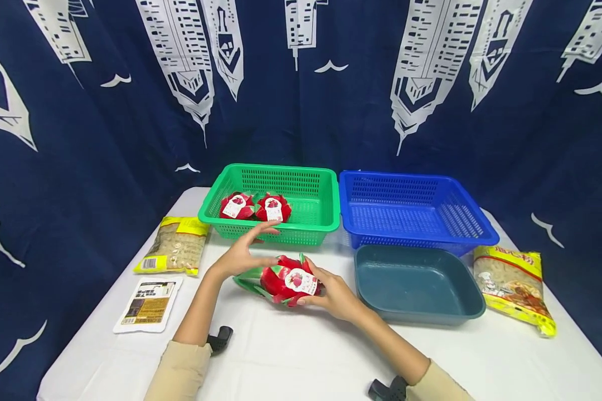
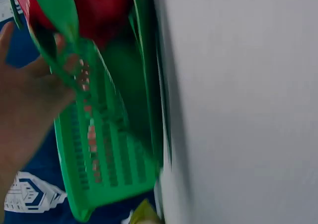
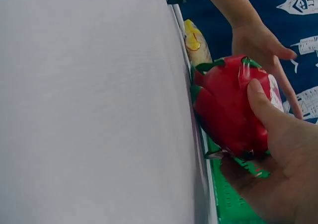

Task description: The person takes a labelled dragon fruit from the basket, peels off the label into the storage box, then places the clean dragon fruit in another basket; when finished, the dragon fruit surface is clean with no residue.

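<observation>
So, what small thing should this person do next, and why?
I'd probably lift the red fruit toward the free space in the green basket. The right grip holds the fruit, the left grip is open close beside it, and two similar fruits sit in that basket with room next to them.

Nothing reads clearly. The white label (image 1: pixel 301 282) on the dragon fruit (image 1: pixel 276 282), white packet (image 1: pixel 149 304) and right yellow bag (image 1: pixel 513 285) bear blurred print.
</observation>
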{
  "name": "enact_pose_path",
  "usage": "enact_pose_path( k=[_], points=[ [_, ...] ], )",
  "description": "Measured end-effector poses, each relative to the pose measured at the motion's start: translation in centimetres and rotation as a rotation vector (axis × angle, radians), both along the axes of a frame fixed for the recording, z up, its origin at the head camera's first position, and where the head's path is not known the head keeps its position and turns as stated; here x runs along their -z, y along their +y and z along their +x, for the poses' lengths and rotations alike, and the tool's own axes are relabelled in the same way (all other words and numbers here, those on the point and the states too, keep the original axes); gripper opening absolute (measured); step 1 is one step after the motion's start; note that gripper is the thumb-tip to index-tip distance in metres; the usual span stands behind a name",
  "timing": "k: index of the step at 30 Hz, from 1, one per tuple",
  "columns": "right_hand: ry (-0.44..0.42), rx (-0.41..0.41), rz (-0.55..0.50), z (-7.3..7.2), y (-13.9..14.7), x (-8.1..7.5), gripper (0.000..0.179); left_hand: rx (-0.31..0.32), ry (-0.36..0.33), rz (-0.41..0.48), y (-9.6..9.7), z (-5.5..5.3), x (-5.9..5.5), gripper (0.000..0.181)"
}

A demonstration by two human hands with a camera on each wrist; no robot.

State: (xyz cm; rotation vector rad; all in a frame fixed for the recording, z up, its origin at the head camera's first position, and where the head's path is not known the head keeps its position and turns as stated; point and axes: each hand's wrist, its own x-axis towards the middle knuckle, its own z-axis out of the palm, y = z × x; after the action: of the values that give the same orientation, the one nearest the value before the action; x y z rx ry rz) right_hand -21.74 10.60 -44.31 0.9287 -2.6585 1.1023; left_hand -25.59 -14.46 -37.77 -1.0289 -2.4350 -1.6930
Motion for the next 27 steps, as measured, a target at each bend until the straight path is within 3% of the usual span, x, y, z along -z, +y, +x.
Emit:
enact_pose_path(
  k=[2, 5, 7, 9, 14, 19, 22, 27],
  points=[
    [-0.019, -0.028, 0.003, -0.4, -0.2, -0.1, 0.089, 0.103, 0.000, -0.153, 0.1, 0.2, 0.5, 0.088],
    [-0.043, -0.036, 0.004, -0.5, -0.5, -0.3, 0.088, 0.168, -0.027, -0.301, 0.3, -0.2, 2.1, 0.105],
    [-0.044, -0.013, 0.002, -0.2, -0.6, -0.5, 0.090, 0.185, -0.026, -0.334, 0.4, -0.8, 3.3, 0.110],
    [-0.009, 0.042, -0.034, 0.3, -0.8, -0.8, 0.089, 0.187, -0.044, -0.371, 0.5, -0.7, 3.4, 0.112],
    [0.044, 0.251, -0.295, 1.8, -1.5, -1.6, 0.065, 0.192, -0.041, -0.401, 0.7, -0.2, 3.3, 0.106],
    [-0.140, 0.393, -0.494, 2.4, -1.9, -1.4, 0.041, 0.166, -0.039, -0.413, 0.7, -0.1, 3.6, 0.103],
    [-0.255, 0.411, -0.597, 2.3, -2.0, -0.6, 0.037, 0.158, -0.039, -0.416, 0.7, -0.1, 3.8, 0.103],
    [-0.365, 0.401, -0.739, 2.0, -2.1, 1.0, 0.037, 0.156, -0.037, -0.402, 0.6, -0.3, 3.9, 0.102]
  ],
)
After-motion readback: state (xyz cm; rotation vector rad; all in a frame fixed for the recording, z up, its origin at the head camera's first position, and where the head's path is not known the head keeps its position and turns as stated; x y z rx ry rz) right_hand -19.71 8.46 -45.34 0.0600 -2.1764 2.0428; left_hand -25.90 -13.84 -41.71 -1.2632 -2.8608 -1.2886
